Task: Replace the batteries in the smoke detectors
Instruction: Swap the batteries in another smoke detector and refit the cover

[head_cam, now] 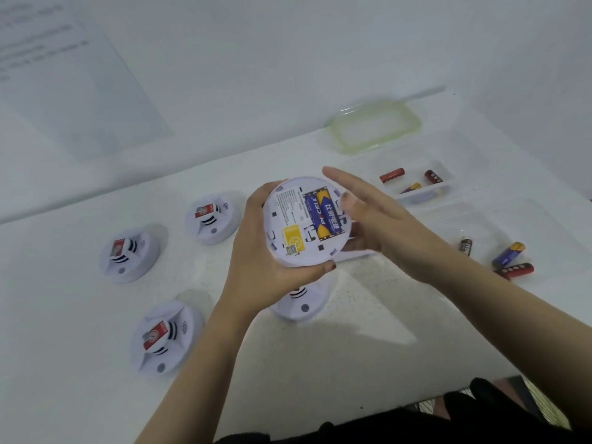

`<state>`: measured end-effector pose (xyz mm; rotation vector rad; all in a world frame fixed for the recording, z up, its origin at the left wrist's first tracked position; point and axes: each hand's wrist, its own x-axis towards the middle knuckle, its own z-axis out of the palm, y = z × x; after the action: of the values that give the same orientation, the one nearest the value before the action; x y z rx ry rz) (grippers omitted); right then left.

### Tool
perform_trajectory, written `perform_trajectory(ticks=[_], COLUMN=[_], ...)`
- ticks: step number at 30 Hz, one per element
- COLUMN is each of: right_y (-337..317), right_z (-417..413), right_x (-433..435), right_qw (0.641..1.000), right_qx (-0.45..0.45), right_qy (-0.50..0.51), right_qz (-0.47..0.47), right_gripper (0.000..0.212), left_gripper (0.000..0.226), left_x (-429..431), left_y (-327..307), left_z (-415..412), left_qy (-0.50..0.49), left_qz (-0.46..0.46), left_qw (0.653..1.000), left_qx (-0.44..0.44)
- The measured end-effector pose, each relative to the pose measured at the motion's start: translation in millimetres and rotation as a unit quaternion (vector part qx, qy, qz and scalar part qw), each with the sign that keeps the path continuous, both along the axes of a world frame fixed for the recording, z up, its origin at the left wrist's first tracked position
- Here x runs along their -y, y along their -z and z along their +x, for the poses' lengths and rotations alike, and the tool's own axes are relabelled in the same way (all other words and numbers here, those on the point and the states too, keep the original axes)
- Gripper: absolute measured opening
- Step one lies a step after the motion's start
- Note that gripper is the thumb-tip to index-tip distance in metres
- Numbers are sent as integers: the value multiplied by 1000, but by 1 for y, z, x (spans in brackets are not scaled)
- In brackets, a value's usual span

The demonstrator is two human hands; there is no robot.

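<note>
Progress at the first open unit of five. A round white plastic smoke detector [298, 225] is held above the white table [352, 331], back side up, with two blue-and-yellow cylindrical batteries [323, 216] lying side by side in its uncovered bay.

The left hand [256, 251] grips the near-left rim, its thumb hooked over the lower edge. The right hand [368, 219] clasps the far-right rim, with its thumb laid on the back just beside the cells and its fingers curving round and under.

Whether this pair is fresh or spent cannot be told, and no bay cover is visible on it.

Three more white detectors [129, 254] sit face up to the left, and a fifth detector [301, 304] lies partly hidden under the left wrist. Their backs are out of sight, so their state is unknown.

To the right stand a clear plastic tray [447, 174] and a nearer clear tray [544, 238], each holding loose red and blue-and-yellow cells, with a green-rimmed lid [339, 136] beyond. Judged from this, most of the job probably remains — closing this unit, then the others.
</note>
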<state>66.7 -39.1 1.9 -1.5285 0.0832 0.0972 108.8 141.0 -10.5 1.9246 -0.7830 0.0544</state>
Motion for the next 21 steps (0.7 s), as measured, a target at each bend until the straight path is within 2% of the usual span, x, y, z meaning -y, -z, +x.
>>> perform_trajectory(ticks=[1, 2, 3, 4, 5, 6, 7, 8, 9, 10, 13, 16, 17, 18, 21], right_y=[5, 10, 13, 15, 16, 18, 22, 27, 30, 32, 36, 38, 39, 38, 26], right_z=[7, 12, 10, 7, 4, -1, -1, 1, 1, 3, 4, 8, 9, 8, 1], right_x=[-1, 0, 2, 4, 7, 10, 11, 11, 10, 8, 8, 10, 10, 9, 1], right_qw=[999, 996, 984, 958, 911, 848, 787, 742, 719, 713, 719, 721, 744, 782, 893], right_qx=[-30, -21, 20, 61, 76, 66, 42, 11, -19, -35, -28, 24, 45, 57, 71], right_qy=[19, 36, 39, 25, -9, -52, -90, -122, -143, -154, -141, -92, -65, -32, 78], right_qz=[-25, -84, -171, -279, -405, -524, -609, -659, -680, -684, -680, -686, -664, -620, -438], right_gripper=[39, 37, 36, 36, 38, 44, 52, 59, 63, 65, 66, 59, 56, 55, 54], left_gripper=[94, 95, 95, 94, 95, 96, 98, 97, 97, 97, 95, 91, 90, 88, 85], left_x=[-5, -10, -15, -19, -24, -28, -31, -35, -38, -40, -45, -49, -51, -52, -55], left_y=[2, 4, 5, 6, 7, 8, 10, 11, 12, 12, 12, 10, 10, 11, 10], left_z=[0, 0, 1, 1, 1, 1, 1, 1, 2, 2, 1, -1, -2, -2, -4], left_qy=[-3, -6, -7, -9, -13, -15, -16, -16, -15, -14, -8, -6, -7, -8, -11], left_qz=[1, 1, 1, 2, 5, 9, 14, 17, 21, 25, 29, 29, 29, 29, 26], left_qw=[1000, 1000, 1000, 999, 999, 999, 999, 999, 999, 999, 999, 999, 999, 999, 1000], left_qx=[-6, -14, -25, -35, -41, -42, -41, -39, -36, -34, -29, -26, -23, -19, -9])
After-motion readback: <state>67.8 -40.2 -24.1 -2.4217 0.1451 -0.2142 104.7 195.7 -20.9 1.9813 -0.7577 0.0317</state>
